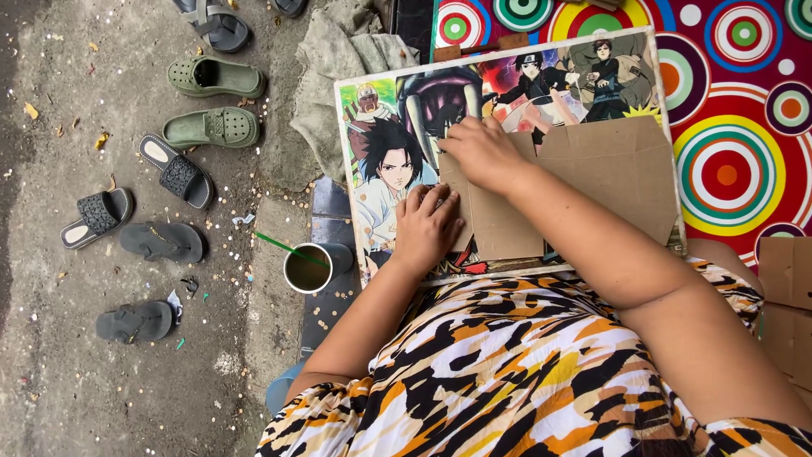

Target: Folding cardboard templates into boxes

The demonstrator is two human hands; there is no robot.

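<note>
A flat board printed with cartoon figures (397, 127) lies in front of me on my lap. Brown cardboard pieces (617, 169) rest on its right half. My left hand (427, 227) presses palm down on the left edge of the lower cardboard piece (499, 224), fingers spread. Further up, my right hand (484, 152) lies flat on the cardboard's top left corner, its forearm crossing the sheet diagonally. Neither hand grips anything; both only press.
A metal cup with a green straw (309, 267) stands on the step to the left. Several sandals (182, 178) and green clogs (211, 127) lie on the concrete ground. A grey cloth (330, 59) lies beyond the board. A circle-patterned mat (736, 85) covers the right side.
</note>
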